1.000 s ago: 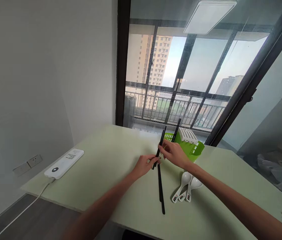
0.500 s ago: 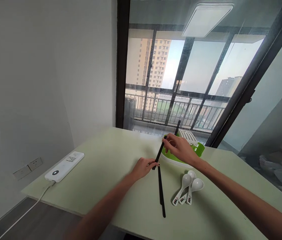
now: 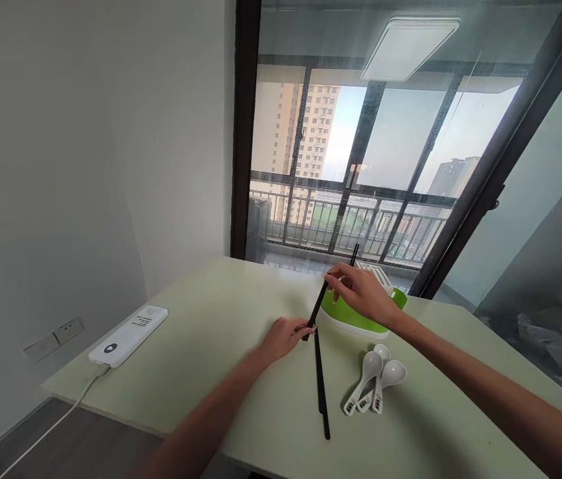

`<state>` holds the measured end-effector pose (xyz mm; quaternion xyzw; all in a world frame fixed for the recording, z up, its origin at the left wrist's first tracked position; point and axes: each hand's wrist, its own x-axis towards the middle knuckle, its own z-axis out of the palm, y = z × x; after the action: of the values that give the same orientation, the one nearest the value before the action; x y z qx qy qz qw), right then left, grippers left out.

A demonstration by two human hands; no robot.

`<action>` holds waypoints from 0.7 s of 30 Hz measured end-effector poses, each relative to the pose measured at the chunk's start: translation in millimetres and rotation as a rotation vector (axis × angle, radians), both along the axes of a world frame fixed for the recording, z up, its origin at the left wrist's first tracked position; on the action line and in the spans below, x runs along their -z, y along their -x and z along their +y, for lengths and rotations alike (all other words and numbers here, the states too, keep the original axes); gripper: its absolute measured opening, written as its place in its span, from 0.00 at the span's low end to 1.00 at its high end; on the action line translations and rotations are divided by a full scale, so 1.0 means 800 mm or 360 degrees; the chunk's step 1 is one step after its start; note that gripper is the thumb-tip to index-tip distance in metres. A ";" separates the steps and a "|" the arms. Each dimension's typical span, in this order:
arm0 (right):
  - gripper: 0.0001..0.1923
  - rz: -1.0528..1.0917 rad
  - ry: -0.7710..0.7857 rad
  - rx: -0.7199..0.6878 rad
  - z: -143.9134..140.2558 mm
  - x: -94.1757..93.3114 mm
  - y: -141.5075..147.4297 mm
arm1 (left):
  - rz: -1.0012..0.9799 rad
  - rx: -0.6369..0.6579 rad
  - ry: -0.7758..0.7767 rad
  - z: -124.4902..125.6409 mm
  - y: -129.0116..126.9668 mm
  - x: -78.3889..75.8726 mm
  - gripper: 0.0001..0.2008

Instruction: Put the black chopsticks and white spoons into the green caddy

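Black chopsticks [image 3: 317, 305] slant between my two hands, just above the table. My left hand [image 3: 284, 336] pinches their lower end between thumb and fingers. At the upper end, the fingertips of my right hand [image 3: 363, 293] are closed on them. More black chopsticks [image 3: 320, 382] lie on the table below my left hand, close together with their ends uneven. Behind my right hand stands a green and white utensil holder [image 3: 355, 318], partly hidden by that hand. Another set of black chopsticks [image 3: 355, 254] sticks up from it.
Several white spoons [image 3: 383, 376] lie in a heap right of the loose chopsticks. A white power bank [image 3: 130, 336] with a cable rests at the table's left edge. The pale table [image 3: 201, 332] meets the wall and a large window [image 3: 350, 166] at the back.
The view has tilted slightly, so things sit a little lower in the picture. Both hands keep their hold on the chopsticks, with the right hand shifted only a little.
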<state>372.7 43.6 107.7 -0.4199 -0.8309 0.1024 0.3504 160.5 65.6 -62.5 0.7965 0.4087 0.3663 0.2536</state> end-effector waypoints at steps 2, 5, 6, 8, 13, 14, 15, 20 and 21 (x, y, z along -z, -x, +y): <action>0.19 0.0034 -0.0003 0.0034 0.004 -0.008 -0.006 | -0.0085 -0.0015 -0.0065 0.000 0.001 -0.001 0.20; 0.21 0.0124 -0.0019 0.0122 0.012 -0.033 -0.023 | -0.0242 -0.0160 -0.0141 0.004 0.002 0.001 0.22; 0.22 0.0167 -0.0036 0.0161 0.015 -0.045 -0.030 | -0.0260 -0.0228 -0.0140 0.006 0.003 0.002 0.22; 0.22 0.0266 -0.0100 0.0249 0.023 -0.071 -0.046 | -0.0253 -0.0334 -0.0124 0.008 0.003 0.006 0.22; 0.16 0.0263 -0.0337 0.0498 0.051 -0.131 -0.081 | -0.0134 -0.0301 -0.0154 0.008 0.002 0.014 0.20; 0.15 0.0198 -0.0363 0.0549 0.058 -0.137 -0.085 | -0.0107 -0.0285 -0.0163 0.008 0.002 0.015 0.20; 0.15 0.0121 -0.0376 0.0603 0.067 -0.141 -0.089 | -0.0082 -0.0272 -0.0172 0.008 0.002 0.015 0.20; 0.13 -0.0139 -0.0244 0.0716 0.117 -0.120 -0.088 | 0.0025 -0.0238 -0.0240 0.008 0.002 0.017 0.18; 0.13 -0.0168 -0.0191 0.0715 0.127 -0.109 -0.085 | 0.0043 -0.0230 -0.0257 0.008 0.002 0.018 0.18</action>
<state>440.9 145.6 195.2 -0.5775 -0.7384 -0.0499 0.3446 159.1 72.3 -76.6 0.7878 0.4375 0.4045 0.1560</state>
